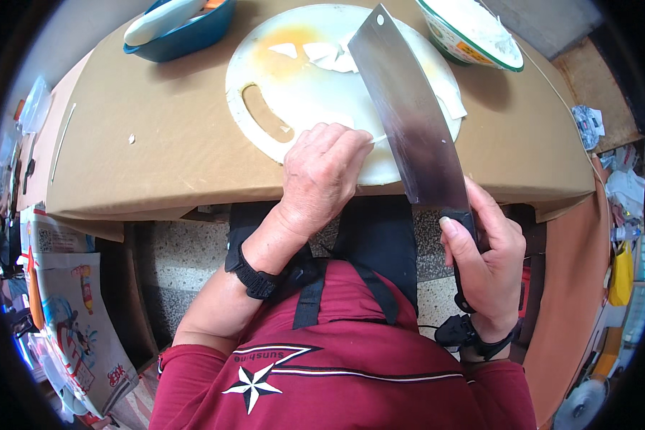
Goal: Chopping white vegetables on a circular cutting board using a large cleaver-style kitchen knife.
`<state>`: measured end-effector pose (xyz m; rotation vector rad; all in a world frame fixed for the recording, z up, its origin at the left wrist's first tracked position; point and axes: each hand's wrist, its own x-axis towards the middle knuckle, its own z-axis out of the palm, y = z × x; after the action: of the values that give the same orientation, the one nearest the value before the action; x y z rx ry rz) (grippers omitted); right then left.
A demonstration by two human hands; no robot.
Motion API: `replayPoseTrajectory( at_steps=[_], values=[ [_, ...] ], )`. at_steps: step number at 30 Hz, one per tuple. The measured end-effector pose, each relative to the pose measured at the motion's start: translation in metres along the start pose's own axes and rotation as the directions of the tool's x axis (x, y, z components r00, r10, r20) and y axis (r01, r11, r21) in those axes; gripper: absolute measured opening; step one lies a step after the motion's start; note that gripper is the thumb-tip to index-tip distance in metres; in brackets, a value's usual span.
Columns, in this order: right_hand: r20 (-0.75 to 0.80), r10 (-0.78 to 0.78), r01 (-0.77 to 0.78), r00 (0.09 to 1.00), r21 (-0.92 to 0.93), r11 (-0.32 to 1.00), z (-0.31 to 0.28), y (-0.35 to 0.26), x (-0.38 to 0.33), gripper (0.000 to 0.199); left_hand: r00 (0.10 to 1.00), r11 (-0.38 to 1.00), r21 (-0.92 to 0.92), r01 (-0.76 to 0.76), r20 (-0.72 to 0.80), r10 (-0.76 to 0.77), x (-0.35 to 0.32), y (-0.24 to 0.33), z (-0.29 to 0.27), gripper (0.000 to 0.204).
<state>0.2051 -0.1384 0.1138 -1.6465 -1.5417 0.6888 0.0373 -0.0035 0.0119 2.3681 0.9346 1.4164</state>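
Note:
My right hand (484,247) grips the dark handle of a broad steel cleaver (408,115), whose blade reaches up and left across a round white cutting board (265,72). My left hand (322,172) rests palm down with curled fingers on the board's near edge, pressing on pale food hidden beneath it, right beside the blade. Several thin white slices (322,56) lie at the board's far side, next to an orange stain. The board sits on a brown cardboard-covered table (158,143).
A blue bowl (186,32) holding a white object stands at the far left. A white bowl with green rim (473,32) holds white pieces at the far right. Printed bags (79,322) stand on the floor to my left, clutter at the right.

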Motion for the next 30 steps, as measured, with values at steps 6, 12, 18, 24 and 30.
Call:
replayPoseTrajectory(
  at_steps=[6,12,18,24,30],
  values=[
    [-0.001,-0.07,0.07,0.998,-0.031,0.997,0.0007,0.0036,0.0017,0.044,1.0,1.0,-0.001,-0.012,-0.011,0.012,-0.0009,-0.0009,0.0013,0.014],
    [-0.002,-0.094,0.093,0.996,-0.094,0.991,0.0012,0.0019,0.0019,0.044,1.0,1.0,-0.003,-0.013,-0.003,0.013,-0.0009,-0.0011,0.0008,0.014],
    [-0.021,-0.107,0.104,0.994,-0.104,0.989,0.0028,0.003,0.0027,0.045,1.0,1.0,-0.004,-0.013,0.001,0.013,-0.0004,-0.0006,0.0,0.013],
    [-0.028,-0.101,0.098,0.994,-0.081,0.992,0.0031,0.003,0.0028,0.045,1.0,1.0,0.002,-0.014,-0.005,0.014,-0.0003,-0.0011,0.0001,0.013],
    [-0.007,-0.091,0.091,0.996,-0.066,0.994,0.0026,0.0011,0.0031,0.045,1.0,1.0,0.018,-0.003,0.015,0.003,-0.0005,-0.0006,-0.0022,0.013]
  ],
)
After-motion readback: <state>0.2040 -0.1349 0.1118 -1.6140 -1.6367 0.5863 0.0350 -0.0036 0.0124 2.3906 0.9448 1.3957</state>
